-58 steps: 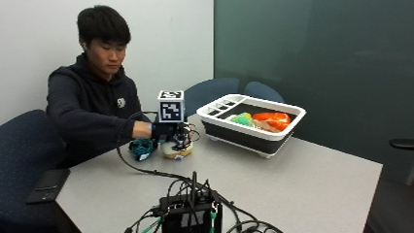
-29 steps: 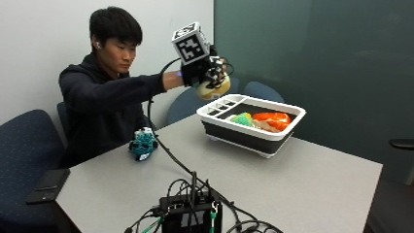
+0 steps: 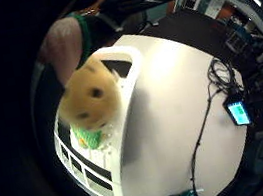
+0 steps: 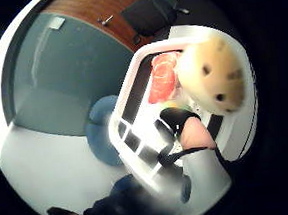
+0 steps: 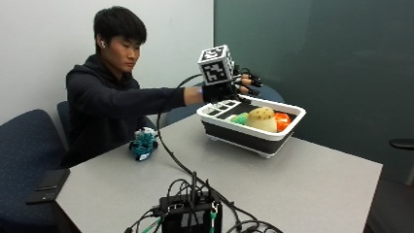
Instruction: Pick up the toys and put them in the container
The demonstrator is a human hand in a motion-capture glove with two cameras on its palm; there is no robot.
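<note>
Grey table [image 5: 310,179], black cabled box [image 5: 187,216], blue chair [image 5: 25,145], perhaps a phone [image 5: 46,185]

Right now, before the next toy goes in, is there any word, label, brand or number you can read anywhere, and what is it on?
No readable text in any view.
Small device with a lit screen on the table: content too blurred to read.
White container, tan spotted toy, teal toy: no lettering visible.
Dark phone at the table's edge: no marking visible.

Tan dark-spotted toy [image 5: 261,119], white container [image 5: 223,116]
</note>
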